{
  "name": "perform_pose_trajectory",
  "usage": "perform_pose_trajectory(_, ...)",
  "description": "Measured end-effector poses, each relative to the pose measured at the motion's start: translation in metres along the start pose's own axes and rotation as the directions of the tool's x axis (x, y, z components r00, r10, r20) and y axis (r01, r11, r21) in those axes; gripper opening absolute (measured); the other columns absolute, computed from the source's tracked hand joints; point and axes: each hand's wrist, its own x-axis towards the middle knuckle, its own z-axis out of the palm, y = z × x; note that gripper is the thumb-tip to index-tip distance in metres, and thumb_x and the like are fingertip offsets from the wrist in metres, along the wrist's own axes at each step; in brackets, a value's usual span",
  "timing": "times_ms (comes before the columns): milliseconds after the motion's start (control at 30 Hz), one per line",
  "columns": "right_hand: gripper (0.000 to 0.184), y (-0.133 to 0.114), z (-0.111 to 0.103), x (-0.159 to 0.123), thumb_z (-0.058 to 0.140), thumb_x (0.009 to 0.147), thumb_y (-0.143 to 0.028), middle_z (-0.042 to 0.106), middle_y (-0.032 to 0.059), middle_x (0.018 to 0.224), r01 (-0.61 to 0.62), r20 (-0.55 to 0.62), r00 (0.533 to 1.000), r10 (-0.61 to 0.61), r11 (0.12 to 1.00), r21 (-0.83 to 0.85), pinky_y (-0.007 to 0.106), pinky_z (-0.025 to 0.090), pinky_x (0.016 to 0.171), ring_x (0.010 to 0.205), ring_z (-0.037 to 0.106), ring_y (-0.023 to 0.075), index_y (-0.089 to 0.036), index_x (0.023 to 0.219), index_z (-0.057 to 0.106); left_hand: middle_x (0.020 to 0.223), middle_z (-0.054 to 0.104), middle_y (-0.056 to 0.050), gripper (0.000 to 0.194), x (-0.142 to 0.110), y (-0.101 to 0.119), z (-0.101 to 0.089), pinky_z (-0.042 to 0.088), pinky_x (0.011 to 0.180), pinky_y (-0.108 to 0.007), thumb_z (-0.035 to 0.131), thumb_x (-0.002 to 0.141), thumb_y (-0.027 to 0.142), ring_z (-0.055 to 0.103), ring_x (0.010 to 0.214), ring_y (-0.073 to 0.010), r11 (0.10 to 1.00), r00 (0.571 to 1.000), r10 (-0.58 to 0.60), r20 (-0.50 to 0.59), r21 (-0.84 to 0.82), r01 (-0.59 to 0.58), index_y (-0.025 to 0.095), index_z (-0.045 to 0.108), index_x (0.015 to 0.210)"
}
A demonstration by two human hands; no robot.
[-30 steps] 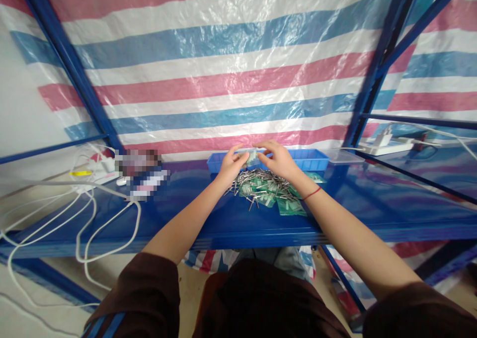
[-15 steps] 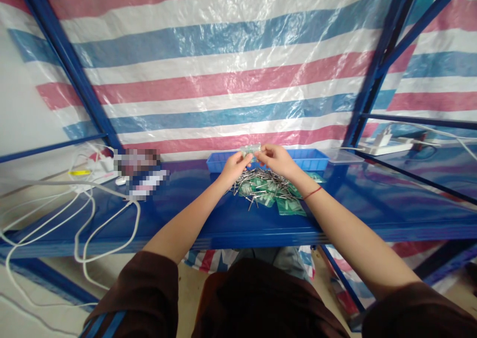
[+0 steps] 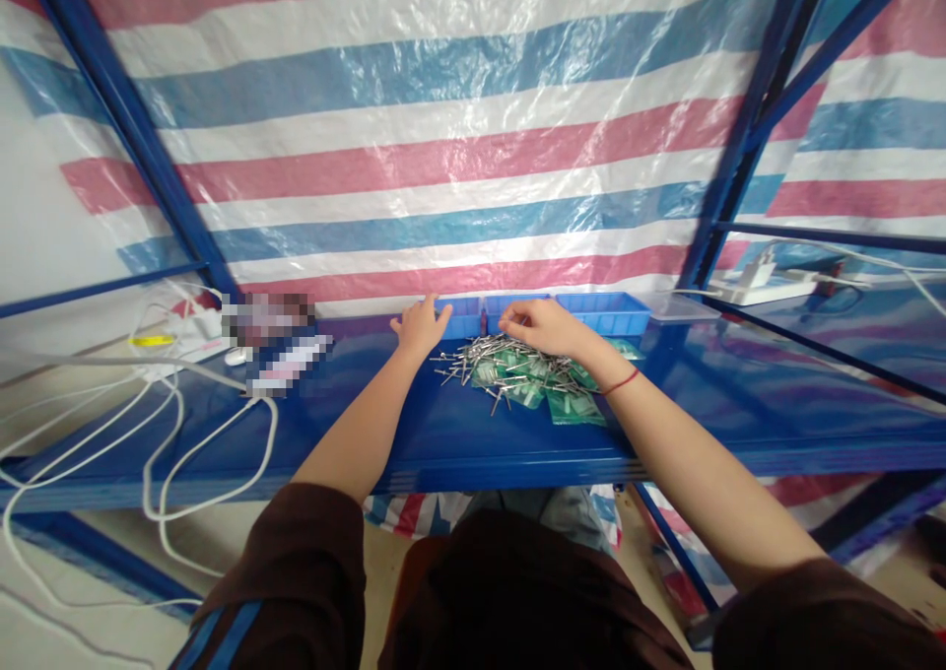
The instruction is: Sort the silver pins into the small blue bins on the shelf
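Observation:
My left hand is at the left end of the row of blue plastic bins, fingers spread, with nothing visible in it. My right hand hovers just above the far side of a pile of thin metal pins that look like blind rivets. Its fingers are curled with thumb and forefinger drawn together; whatever is between them, if anything, is too small to make out. Small green-tinted clear plastic bags lie among and in front of the pins.
The blue metal table backs onto a striped plastic sheet. White cables and a power strip are at left. A clear plastic lid and another power strip are at right.
Both hands held a small clear bag together above the bins. It is out of sight now. My left hand has moved left and opened; my right hand has come slightly down toward the pile.

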Motion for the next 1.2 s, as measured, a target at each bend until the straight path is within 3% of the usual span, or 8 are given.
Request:
perform_pose_trajectory(100,0.028,-0.001,-0.004,-0.004,0.052,0.079,-0.039,0.06,0.0013,0.063,0.029,0.213,0.977,-0.029,1.0,0.001,0.026,0.036,0.058,0.058,0.05,0.0112,-0.015,0.074,0.067,0.123,0.053,-0.015,0.044,-0.003,0.0,0.001,0.031,0.092,-0.059,0.04,0.083,0.053,0.043,0.117,-0.0372,0.998,1.0,0.023,-0.01,0.065,-0.023,0.026,0.06,0.112)
perform_pose_trajectory(200,0.029,0.002,-0.007,-0.008,0.062,0.07,-0.045,0.062,0.0014,0.068,0.013,0.443,0.896,-0.029,0.999,0.04,0.025,0.038,0.058,0.061,0.052,0.0121,-0.016,0.074,0.067,0.125,0.051,-0.014,0.044,-0.006,0.004,0.002,0.032,0.093,-0.058,0.041,0.083,0.053,0.04,0.119,-0.0368,0.997,0.999,0.053,-0.001,0.059,-0.053,0.028,0.059,0.114)
perform_pose_trajectory(300,0.036,0.01,-0.007,-0.008,0.072,0.059,-0.04,0.064,0.0027,0.08,0.004,0.514,0.858,-0.013,1.0,0.02,0.025,0.041,0.059,0.067,0.055,0.0141,-0.017,0.086,0.067,0.126,0.05,-0.012,0.043,-0.008,0.009,0.002,0.032,0.094,-0.058,0.042,0.082,0.053,0.038,0.12,-0.0357,0.996,0.996,0.074,0.048,0.05,-0.077,0.03,0.057,0.116)
perform_pose_trajectory(400,0.044,0.017,-0.005,-0.006,0.074,0.056,-0.033,0.063,0.0036,0.086,0.02,0.48,0.877,-0.012,1.0,-0.012,0.025,0.043,0.061,0.072,0.056,0.0159,-0.017,0.096,0.066,0.126,0.05,-0.012,0.043,-0.011,0.014,0.003,0.03,0.095,-0.058,0.042,0.083,0.051,0.037,0.12,-0.0355,0.993,0.994,0.104,0.025,0.048,-0.105,0.03,0.054,0.119)
perform_pose_trajectory(533,0.037,0.017,-0.001,-0.004,0.068,0.062,-0.026,0.064,0.005,0.089,0.016,0.46,0.888,0.015,0.998,-0.064,0.026,0.043,0.066,0.077,0.058,0.0177,-0.017,0.098,0.067,0.125,0.05,-0.012,0.044,-0.015,0.019,0.003,0.03,0.096,-0.055,0.044,0.083,0.047,0.038,0.12,-0.035,0.988,0.988,0.149,-0.029,0.043,-0.148,0.029,0.051,0.123)
perform_pose_trajectory(800,0.048,0.007,0.002,-0.004,0.069,0.058,-0.023,0.065,0.0062,0.09,0.027,0.442,0.896,0.051,0.985,-0.17,0.027,0.044,0.067,0.077,0.06,0.0195,-0.018,0.106,0.065,0.126,0.051,-0.01,0.044,-0.02,0.028,0.003,0.029,0.1,-0.048,0.048,0.082,0.043,0.038,0.121,-0.0317,0.982,0.982,0.186,0.013,0.04,-0.187,0.027,0.053,0.122)
perform_pose_trajectory(967,0.022,0.008,-0.004,-0.005,0.062,0.063,-0.016,0.068,0.006,0.079,-0.022,0.407,0.909,0.09,0.985,-0.169,0.027,0.043,0.062,0.071,0.061,0.018,-0.016,0.083,0.071,0.122,0.053,-0.009,0.041,-0.019,0.026,0.007,0.03,0.101,-0.044,0.05,0.082,0.041,0.038,0.12,-0.0301,0.972,0.972,0.234,0.015,0.011,-0.234,0.025,0.055,0.12)
perform_pose_trajectory(1200,0.023,0.015,-0.01,-0.001,0.05,0.071,-0.013,0.07,0.0085,0.079,0.033,0.109,0.994,-0.007,0.97,-0.242,0.029,0.042,0.067,0.07,0.061,0.0183,-0.015,0.078,0.071,0.106,0.061,-0.008,0.026,-0.017,0.025,0.011,0.031,0.102,-0.038,0.05,0.084,0.033,0.048,0.11,-0.0223,0.9,0.907,0.421,-0.031,-0.115,-0.421,0.019,0.064,0.102)
